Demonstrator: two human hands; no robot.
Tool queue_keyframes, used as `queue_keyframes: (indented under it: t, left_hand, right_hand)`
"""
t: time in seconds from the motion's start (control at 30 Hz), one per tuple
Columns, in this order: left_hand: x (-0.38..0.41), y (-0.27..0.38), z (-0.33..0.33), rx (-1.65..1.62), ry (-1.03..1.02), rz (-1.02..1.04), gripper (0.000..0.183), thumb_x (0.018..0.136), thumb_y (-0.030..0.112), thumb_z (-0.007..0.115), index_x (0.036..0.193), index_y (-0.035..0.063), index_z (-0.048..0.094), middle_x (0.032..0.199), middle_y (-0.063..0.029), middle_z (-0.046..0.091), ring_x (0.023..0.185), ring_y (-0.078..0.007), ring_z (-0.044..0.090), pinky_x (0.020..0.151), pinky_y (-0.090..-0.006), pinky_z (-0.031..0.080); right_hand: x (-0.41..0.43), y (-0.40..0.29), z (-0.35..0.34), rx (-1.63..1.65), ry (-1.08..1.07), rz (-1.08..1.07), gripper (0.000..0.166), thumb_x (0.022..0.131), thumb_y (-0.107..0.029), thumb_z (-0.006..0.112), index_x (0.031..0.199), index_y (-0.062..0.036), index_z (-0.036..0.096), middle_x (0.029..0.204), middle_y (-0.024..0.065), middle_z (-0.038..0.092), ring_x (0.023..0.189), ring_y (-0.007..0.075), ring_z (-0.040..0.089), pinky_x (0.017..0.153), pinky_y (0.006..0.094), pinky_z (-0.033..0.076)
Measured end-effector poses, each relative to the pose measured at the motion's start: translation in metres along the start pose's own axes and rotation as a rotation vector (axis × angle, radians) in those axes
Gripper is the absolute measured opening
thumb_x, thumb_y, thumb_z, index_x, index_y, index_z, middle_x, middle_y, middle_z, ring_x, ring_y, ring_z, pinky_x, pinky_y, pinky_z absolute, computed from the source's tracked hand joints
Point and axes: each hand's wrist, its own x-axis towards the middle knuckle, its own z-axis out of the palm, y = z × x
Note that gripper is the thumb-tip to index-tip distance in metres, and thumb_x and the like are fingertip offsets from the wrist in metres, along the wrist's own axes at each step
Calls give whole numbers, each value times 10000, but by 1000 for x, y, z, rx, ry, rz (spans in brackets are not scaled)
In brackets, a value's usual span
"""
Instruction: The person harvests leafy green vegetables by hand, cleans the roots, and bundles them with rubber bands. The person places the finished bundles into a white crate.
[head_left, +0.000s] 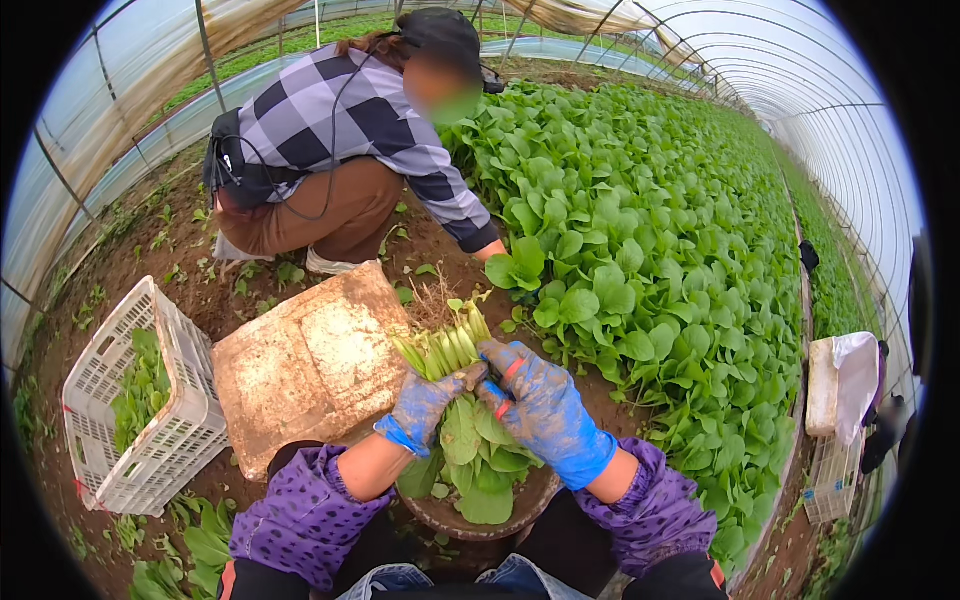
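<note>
A bunch of leafy greens (480, 457) hangs leaves down, its pale stems and roots up, above a round basin (450, 525) between the knees. My left hand (427, 409), in a muddy blue glove, is closed around the stems. My right hand (544, 412), gloved in blue with red bands at the fingers, is at the right side of the stems, its fingers curled; whether it grips them is hard to tell. Dry roots (435, 300) stick up beyond the stems.
A co-worker in a checked shirt (322, 112) crouches ahead, one hand at the bed of greens (637, 225). A dirty foam board (315, 367) lies left of centre, beside a white plastic crate (184, 375) holding greens. A foam box (823, 386) and another crate (831, 480) stand far right.
</note>
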Motion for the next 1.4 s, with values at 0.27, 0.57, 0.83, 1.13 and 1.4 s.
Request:
queue_keyframes:
  t: [0.27,0.57,0.83,1.13,1.4]
  left_hand:
    - [6,20,-9,-100,-27,55,528,741,309,685,1130,5,497,1093,-103,561,1010,-236,549,871,-415,474]
    - [29,31,-29,-110,-10,287,618,799,241,617,1296,-6,344,1073,-90,514,953,-207,509,873,-347,424]
    - [66,0,-31,14,35,126,598,780,198,644,1268,-7,365,1015,-81,495,900,-193,490,807,-324,431]
    - [95,-20,-41,102,23,37,556,812,181,619,1276,1,371,1059,-74,517,884,-172,499,812,-295,415]
    - [108,-25,-48,190,136,-2,674,695,219,733,1214,4,361,898,-49,486,800,-138,483,727,-288,428]
  right_hand:
    - [-5,44,-61,959,-417,174,450,851,-127,578,1283,-73,463,1210,64,524,857,152,587,823,292,457]
    - [-188,309,31,-3,-700,862,364,829,-327,594,1072,-56,594,993,145,628,946,289,589,787,386,464]
    - [-202,383,98,-1,-559,818,345,792,-320,598,1000,-45,618,1023,186,599,957,342,561,812,428,448]
    - [-212,493,103,-828,-645,814,267,805,-158,510,1028,-101,646,1065,106,625,996,297,569,863,420,409]
    - [-217,555,97,-1246,-1186,808,383,896,-288,405,1204,-122,561,1285,64,501,1163,241,481,936,487,344]
